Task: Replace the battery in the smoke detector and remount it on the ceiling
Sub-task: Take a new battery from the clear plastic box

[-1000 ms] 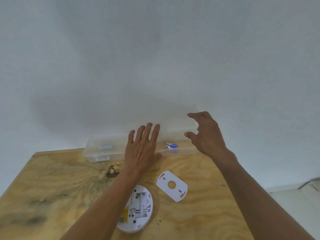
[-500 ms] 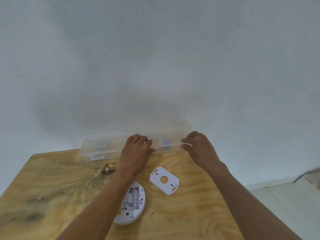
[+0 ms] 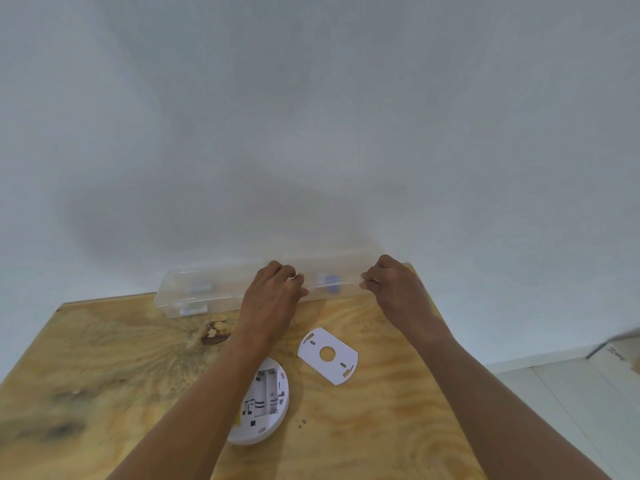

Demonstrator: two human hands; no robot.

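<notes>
hands [image 3: 332, 292] at box [image 3: 207, 294]; plywood table [image 3: 104, 375]

Both hands came down from open, spread poses onto the long clear plastic storage box [image 3: 207, 294] at the table's far edge. Left hand [image 3: 273, 299] and right hand [image 3: 398, 289] now curled, fingertips pinching the front lid edge. Small blue battery [image 3: 331, 284] inside now blurred behind the lid
</notes>
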